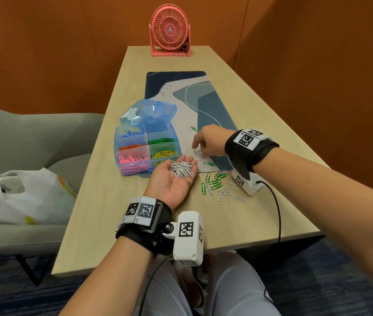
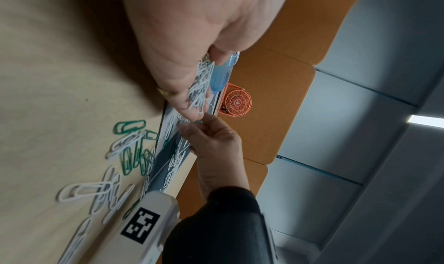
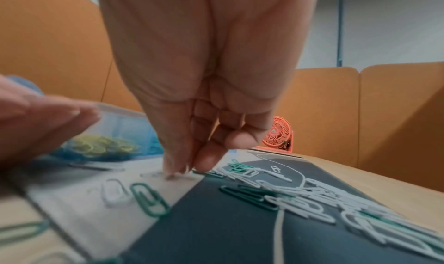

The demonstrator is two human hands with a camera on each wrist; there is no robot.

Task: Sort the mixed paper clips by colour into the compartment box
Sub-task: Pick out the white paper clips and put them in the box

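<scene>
My left hand [image 1: 172,186] lies palm up on the table with its fingers relaxed, carrying a heap of white paper clips [image 1: 182,169] beside the box's front right corner. The blue compartment box [image 1: 116,135] stands open, with blue, green, orange, yellow and pink clips in separate compartments. My right hand [image 1: 198,148] reaches down to the desk mat [image 1: 212,106] just past the left fingertips. In the right wrist view, thumb and forefinger [image 3: 185,168] close on a white clip lying flat there. Loose green and white clips [image 1: 217,183] are scattered on the mat and table.
The box's hinged lid [image 1: 151,110] lies open behind it. A pink fan [image 1: 170,30] stands at the far end of the table. Left of the table is a grey chair with a white plastic bag [image 1: 21,197]. A black cable [image 1: 276,208] runs off the near table edge.
</scene>
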